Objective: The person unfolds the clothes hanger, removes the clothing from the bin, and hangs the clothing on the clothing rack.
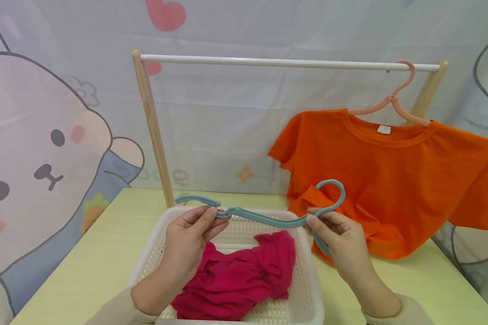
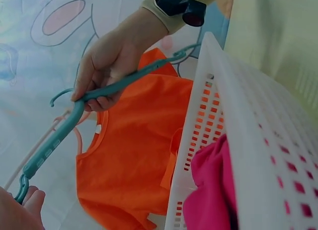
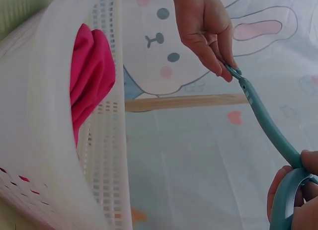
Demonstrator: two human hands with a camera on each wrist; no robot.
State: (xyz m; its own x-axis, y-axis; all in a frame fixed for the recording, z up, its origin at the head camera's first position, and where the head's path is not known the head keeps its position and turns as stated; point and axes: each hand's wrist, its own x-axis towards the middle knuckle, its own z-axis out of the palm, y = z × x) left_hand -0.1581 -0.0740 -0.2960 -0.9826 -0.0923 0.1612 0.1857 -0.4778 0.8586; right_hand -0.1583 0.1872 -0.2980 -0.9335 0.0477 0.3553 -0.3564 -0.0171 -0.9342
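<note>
Blue-green plastic makes up the folding hanger (image 1: pixel 268 220), held raised between the two hands. The left hand (image 1: pixel 187 243) pinches it between thumb and fingers near one end, where a short end section juts past the fingertips, out to the left. The right hand (image 1: pixel 347 241) pinches it at the base of the hook, thumb in front. The hook curves up above that hand, and the second arm slopes down beside it, in front of the orange fabric.

In the head view the hanger's long arm crosses the far part of a white perforated basket (image 1: pixel 315 280). Inside the basket lies a crumpled magenta cloth (image 1: pixel 240 280), bunched in loose folds. To the right an orange T-shirt (image 1: pixel 374 180) hangs on a pink hanger (image 1: pixel 374 109), its hook over the right end of a white rod (image 1: pixel 268 62). Whether its lower edge touches the surface I cannot tell. Pale wooden posts (image 1: pixel 152 122) carry the rod at either end.

Basket and rack stand on a pale yellow table (image 1: pixel 93 253). Behind hangs a creased backdrop (image 1: pixel 227 135) printed with hearts and a large cartoon animal (image 1: pixel 44 144). Cream sleeves (image 1: pixel 122 311) cover both forearms.
</note>
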